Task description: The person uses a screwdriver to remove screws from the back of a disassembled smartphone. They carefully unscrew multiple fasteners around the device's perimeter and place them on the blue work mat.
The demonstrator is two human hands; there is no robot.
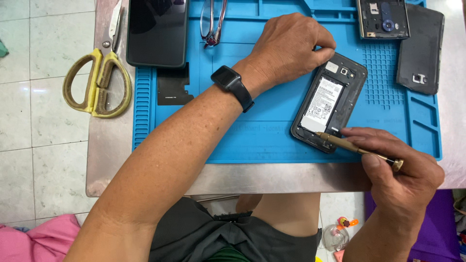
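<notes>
An opened black phone [331, 99] lies tilted on the blue work mat [272, 140], its back off and its pale battery showing. My left hand [291, 46], with a black watch on the wrist, presses on the phone's top left corner. In my right hand [395, 162] I grip a brass-coloured screwdriver [357, 149]. The screwdriver's tip rests on the phone's lower edge.
Yellow-handled scissors [99, 82] lie on the metal table at the left. A dark phone [156, 31], a black flat part [174, 86] and glasses [212, 22] sit at the mat's top left. Another opened phone frame [383, 18] and a black back cover [421, 48] lie at top right.
</notes>
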